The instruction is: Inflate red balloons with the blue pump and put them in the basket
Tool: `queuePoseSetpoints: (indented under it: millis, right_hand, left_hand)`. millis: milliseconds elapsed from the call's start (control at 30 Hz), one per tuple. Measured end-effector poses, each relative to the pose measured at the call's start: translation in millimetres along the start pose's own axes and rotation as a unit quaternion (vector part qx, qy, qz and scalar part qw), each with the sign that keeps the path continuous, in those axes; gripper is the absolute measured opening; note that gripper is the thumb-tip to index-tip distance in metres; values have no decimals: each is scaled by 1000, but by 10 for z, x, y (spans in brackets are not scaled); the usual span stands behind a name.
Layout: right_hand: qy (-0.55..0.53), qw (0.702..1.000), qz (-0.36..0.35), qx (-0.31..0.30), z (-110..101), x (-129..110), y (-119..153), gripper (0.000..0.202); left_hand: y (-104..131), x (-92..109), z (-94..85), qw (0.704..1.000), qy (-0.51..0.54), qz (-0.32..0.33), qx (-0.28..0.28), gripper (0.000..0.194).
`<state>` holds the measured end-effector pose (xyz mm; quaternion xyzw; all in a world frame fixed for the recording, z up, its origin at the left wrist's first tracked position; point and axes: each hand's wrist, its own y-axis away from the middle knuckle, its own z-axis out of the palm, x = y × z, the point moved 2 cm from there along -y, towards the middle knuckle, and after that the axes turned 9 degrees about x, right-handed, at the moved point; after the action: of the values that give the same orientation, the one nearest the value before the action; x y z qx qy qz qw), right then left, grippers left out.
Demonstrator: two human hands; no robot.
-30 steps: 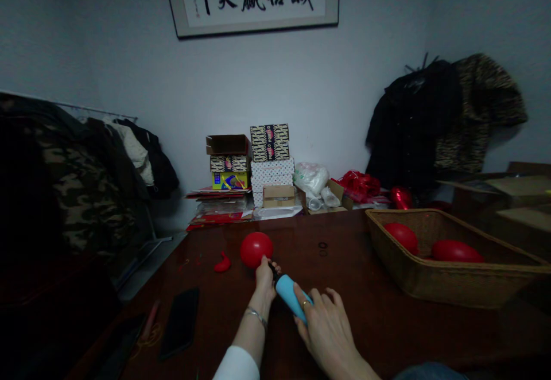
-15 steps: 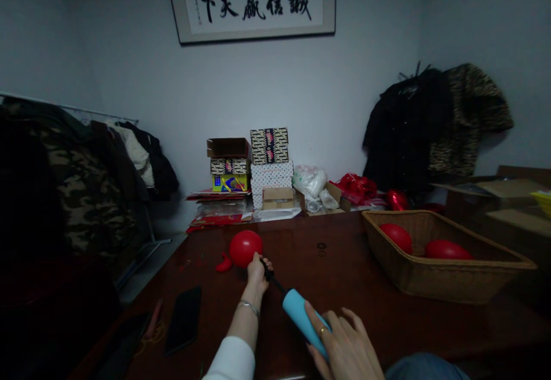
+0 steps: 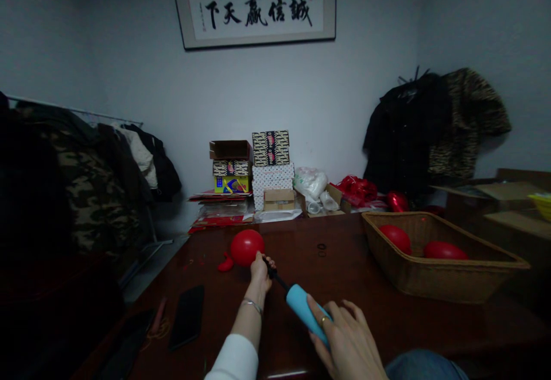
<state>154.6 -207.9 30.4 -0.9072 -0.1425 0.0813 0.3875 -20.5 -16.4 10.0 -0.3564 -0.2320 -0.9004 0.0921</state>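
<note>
A round red balloon sits at the nozzle end of a hand pump with a light blue barrel and black shaft. My left hand is closed where the balloon's neck meets the black end of the pump; the neck itself is hidden by the fingers. My right hand, with a ring on one finger, grips the blue barrel near its lower end. Just left of the balloon, a small limp red balloon lies on the brown table.
A wicker basket with two red balloons stands at the right. Black phone-like slabs and a pinkish stick with rubber bands lie at the left. Small dark rings lie mid-table. Stacked boxes and plastic bags line the back.
The view has shifted slightly. Both hands keep their hold on the pump and the balloon, and the balloon looks about the same size.
</note>
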Motion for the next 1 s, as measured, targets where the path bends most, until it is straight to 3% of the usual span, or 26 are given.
queuePoseSetpoints:
  millis: [167, 367, 800, 1000]
  right_hand:
    - [12, 998, 30, -55, 86, -152, -224, 51]
    - [19, 997, 46, -65, 173, -260, -305, 52]
    - [8, 997, 40, -64, -22, -255, -15, 54]
    - [-4, 1000, 9, 1, -72, -131, 256, 58]
  left_hand:
    - [147, -119, 28, 1000, -16, -17, -1, 27]
    - [238, -105, 25, 999, -28, -22, -3, 25]
    - [231, -107, -39, 1000, -25, -15, -5, 25]
    - [182, 49, -100, 1000, -24, 1, -4, 24]
